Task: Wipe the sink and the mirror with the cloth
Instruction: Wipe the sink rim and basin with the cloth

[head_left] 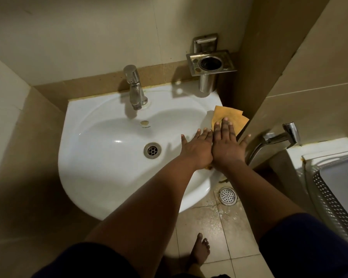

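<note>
A white ceramic sink point(100, 149) hangs in a tiled corner, with a chrome tap point(134, 87) at its back and a metal drain point(152, 150) in the bowl. An orange-yellow cloth point(228, 117) lies flat on the sink's right rim. My right hand point(227, 145) presses on the cloth with straight, spread fingers. My left hand point(197, 149) lies flat beside it, touching it, fingers straight on the rim at the cloth's left edge. No mirror is in view.
A steel tumbler holder point(210, 64) is fixed to the wall above the sink's back right corner. A chrome spray tap point(279, 137) juts from the right wall over a white ledge. A floor drain point(227, 196) and my bare foot point(200, 250) show on the wet tiles below.
</note>
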